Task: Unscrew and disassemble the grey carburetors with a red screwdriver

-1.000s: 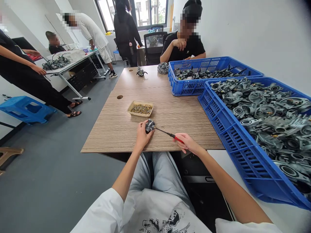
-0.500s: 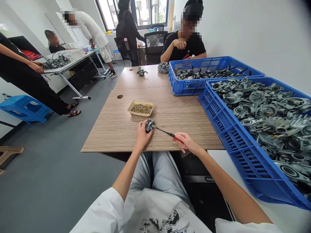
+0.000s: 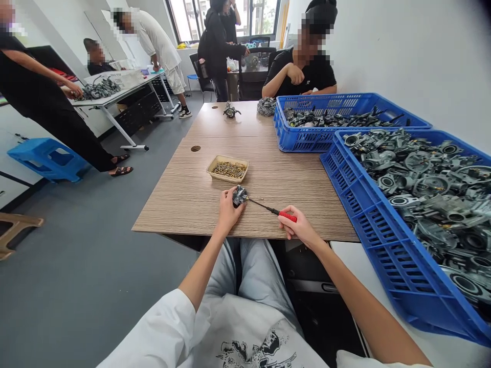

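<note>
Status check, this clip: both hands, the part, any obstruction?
Left grip holding metal part. Right grip on red-handled screwdriver, tip at the part. Tray of small pieces just beyond; nothing seen blocking.

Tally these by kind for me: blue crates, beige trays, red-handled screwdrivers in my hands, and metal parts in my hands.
Blue crates: 2
Beige tray: 1
Red-handled screwdriver, in the right hand: 1
Metal part, in the left hand: 1
Total: 5
</note>
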### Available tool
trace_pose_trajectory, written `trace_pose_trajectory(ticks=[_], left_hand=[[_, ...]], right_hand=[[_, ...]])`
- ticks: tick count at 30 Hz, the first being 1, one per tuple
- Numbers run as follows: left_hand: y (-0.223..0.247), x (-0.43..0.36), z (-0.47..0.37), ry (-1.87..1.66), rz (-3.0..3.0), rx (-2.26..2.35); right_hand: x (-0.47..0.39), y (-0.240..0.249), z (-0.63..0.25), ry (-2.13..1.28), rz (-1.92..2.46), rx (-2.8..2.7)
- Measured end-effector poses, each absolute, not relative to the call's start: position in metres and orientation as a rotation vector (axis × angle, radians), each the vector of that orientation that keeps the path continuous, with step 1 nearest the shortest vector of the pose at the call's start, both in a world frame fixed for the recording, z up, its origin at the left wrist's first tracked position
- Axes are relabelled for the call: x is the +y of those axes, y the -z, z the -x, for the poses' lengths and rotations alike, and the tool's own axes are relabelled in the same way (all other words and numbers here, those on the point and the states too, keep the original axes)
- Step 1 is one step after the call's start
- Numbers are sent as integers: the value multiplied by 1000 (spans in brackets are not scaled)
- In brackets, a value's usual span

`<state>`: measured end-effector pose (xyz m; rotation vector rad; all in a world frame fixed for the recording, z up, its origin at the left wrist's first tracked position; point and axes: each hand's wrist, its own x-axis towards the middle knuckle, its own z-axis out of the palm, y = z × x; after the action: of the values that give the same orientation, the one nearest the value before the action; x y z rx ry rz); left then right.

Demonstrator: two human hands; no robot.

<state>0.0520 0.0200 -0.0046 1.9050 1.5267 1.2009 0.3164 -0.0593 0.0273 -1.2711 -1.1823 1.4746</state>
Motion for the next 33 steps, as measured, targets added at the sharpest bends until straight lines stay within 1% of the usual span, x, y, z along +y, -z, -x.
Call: trace_pose_trajectory(ticks=[15,25,33], left_hand=[[7,20,-51,-1232,-1866,1517],[10,22,-51,-1234,-1853,1516],[8,20,-51,-1233,-1838,1531]], right_hand=[[-58,-18,-311,-1292,1299,-1129],[-58,-18,-311,-1313,1331,-1166],[-62,-10,-316,-1280,1312,-1264]])
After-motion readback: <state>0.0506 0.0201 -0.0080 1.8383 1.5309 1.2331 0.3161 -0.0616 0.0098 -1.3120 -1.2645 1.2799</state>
